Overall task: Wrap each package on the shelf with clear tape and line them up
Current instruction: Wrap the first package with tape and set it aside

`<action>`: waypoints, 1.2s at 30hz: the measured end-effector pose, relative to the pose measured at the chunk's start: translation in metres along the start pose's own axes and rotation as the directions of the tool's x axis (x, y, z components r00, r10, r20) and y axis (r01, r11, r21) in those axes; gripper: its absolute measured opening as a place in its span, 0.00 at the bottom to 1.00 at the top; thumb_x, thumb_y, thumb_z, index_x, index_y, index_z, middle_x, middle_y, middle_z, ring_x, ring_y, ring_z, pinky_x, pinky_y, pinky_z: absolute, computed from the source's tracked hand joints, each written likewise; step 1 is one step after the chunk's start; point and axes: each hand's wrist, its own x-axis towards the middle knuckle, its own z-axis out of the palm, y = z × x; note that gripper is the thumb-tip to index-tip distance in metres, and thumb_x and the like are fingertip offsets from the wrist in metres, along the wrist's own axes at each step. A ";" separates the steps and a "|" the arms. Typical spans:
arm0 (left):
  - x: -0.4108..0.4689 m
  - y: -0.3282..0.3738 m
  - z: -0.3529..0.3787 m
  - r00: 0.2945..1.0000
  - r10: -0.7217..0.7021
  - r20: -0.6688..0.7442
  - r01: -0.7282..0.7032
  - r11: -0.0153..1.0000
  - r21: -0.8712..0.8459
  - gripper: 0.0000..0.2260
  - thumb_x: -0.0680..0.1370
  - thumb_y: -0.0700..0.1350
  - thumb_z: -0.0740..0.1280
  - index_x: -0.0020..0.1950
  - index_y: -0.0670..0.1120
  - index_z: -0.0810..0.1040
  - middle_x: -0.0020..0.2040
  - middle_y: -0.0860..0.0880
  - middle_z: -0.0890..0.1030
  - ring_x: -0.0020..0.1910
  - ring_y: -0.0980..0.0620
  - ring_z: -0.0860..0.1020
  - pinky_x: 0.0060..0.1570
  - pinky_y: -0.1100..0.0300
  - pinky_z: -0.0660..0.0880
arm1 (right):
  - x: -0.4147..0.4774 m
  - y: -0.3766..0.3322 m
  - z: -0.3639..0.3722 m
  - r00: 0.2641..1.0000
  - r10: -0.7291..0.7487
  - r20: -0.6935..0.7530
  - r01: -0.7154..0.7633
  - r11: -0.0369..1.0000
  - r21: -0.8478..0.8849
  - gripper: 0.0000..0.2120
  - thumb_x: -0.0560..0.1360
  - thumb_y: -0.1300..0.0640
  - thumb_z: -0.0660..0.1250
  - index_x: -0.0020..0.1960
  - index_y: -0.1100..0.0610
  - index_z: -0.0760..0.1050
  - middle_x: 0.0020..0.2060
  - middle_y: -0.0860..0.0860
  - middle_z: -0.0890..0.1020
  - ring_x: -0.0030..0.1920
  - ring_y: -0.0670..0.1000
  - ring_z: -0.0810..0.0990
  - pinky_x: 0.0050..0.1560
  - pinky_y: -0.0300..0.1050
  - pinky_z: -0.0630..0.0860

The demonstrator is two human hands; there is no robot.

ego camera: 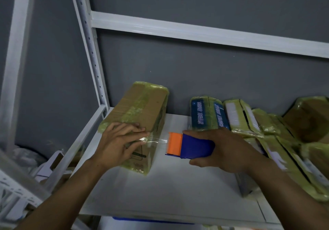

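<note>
At the shelf's (178,190) left end, the left hand (118,143) presses flat fingers on the cardboard package (142,112), while the right hand (226,151) grips the tape dispenser (190,145), clear tape (155,140) stretched between them.

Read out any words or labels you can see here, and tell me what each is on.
"高品质": white, on the left blue package; the characters before it are blurred.
Right blue package: white characters, too blurred.
Box: dark print on its near side, unreadable.
White labels: nothing legible.
</note>
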 end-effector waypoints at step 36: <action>0.002 0.033 0.043 0.929 -0.320 -0.185 0.336 0.940 0.062 0.11 0.71 0.58 0.75 0.49 0.58 0.78 0.53 0.65 0.81 0.57 0.57 0.75 0.76 0.43 0.47 | 0.084 -0.002 0.091 0.997 0.044 -0.066 -0.049 0.996 -0.072 0.27 0.70 0.37 0.76 0.66 0.42 0.74 0.55 0.43 0.84 0.54 0.46 0.82 0.54 0.48 0.81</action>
